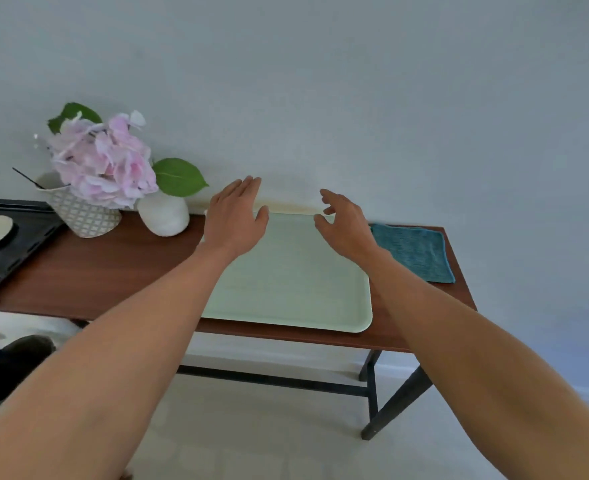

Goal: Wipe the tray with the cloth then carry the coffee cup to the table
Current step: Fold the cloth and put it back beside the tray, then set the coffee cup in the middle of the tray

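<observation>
a plain pale grey-blue wall fills the upper half of the view, evenly lit by soft daylight with no hard shadows. a long, narrow counter with a reddish-brown wooden top stands pushed against it, carried on dark slanted legs joined by a dark crossbar. under and in front of it lies a light cream floor. a white skirting board runs along the wall's foot behind the counter's right end.
</observation>
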The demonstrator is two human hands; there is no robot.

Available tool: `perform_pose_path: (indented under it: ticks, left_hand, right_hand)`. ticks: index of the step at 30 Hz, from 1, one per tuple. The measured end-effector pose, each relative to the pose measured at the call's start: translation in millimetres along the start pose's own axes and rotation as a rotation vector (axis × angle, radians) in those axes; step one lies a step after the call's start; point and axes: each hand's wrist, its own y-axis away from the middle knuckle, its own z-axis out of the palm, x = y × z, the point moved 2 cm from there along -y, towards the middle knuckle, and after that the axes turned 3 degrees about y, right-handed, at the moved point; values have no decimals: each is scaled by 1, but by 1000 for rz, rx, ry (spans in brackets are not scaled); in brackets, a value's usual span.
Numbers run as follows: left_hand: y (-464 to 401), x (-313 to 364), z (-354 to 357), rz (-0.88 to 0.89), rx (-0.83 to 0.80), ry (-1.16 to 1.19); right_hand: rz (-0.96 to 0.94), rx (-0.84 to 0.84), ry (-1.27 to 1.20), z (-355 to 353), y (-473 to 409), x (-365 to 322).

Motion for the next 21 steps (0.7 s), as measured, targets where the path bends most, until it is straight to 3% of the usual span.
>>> perform_pose_path:
  ticks: [11, 21]
  left_hand:
    - [18, -126, -17, -163, -172, 350]
    - [2, -167, 24, -263, -168, 639]
  right_hand:
    - [186, -78, -260, 102, -9, -82]
    - [267, -99, -376, 144, -28, -81]
